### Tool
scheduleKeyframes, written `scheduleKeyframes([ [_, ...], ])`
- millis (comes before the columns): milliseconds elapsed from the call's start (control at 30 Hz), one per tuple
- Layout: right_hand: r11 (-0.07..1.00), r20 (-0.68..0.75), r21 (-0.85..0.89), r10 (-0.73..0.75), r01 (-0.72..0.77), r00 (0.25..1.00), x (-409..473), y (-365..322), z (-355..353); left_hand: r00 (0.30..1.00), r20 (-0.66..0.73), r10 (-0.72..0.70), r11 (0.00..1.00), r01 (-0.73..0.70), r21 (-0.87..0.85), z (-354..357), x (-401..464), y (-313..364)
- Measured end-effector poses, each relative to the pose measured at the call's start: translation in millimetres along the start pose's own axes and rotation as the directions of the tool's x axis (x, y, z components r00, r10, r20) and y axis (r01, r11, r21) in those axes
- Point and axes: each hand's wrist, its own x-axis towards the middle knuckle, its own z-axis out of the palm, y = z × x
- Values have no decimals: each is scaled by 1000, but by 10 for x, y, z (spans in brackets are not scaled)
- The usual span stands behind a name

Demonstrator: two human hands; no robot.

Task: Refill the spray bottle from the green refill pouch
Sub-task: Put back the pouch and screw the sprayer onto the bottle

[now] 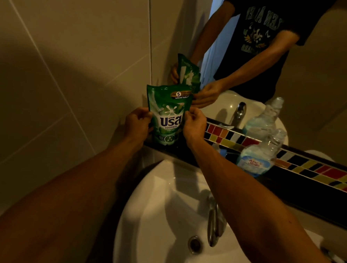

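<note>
i have the green refill pouch (168, 115) standing upright on the dark ledge (189, 152) behind the sink (160, 201), at about 11 o'clock from the drain (194, 244), with my left hand (137, 123) pinching its left edge and my right hand (194, 123) pinching its right edge, fingers pressed together on the film. it looks plump, so i judge it fairly heavy, soft and floppy, and likely to sag or fold if held by one corner. the glossy film may be slippery. i would keep one grip low on the belly and the other up by the top seam for tearing. the spray bottle (258, 155), its top off, stands on the ledge at 3 o'clock from the pouch, well apart.
</note>
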Motion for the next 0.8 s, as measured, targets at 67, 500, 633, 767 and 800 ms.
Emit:
scheduleKeyframes([
  [67,1000,2,-10,-5,5,1000,66,35,60,1000,-28,11,1000,-11,11,-21,64,-40],
  [500,999,139,12,36,-38,990,-88,39,-155,961,-274,-19,991,56,126,139,-60,-203],
  [633,992,102,-129,20,-7,995,-352,160,-445,973,-229,-13,965,72,251,280,-365,-313],
  [767,975,30,-220,-19,25,999,-571,293,-799,999,-31,-41,939,49,339,526,-585,-433],
  [800,973,10,-230,-27,29,1000,-625,325,-904,999,22,-35,932,25,362,594,-646,-462],
])
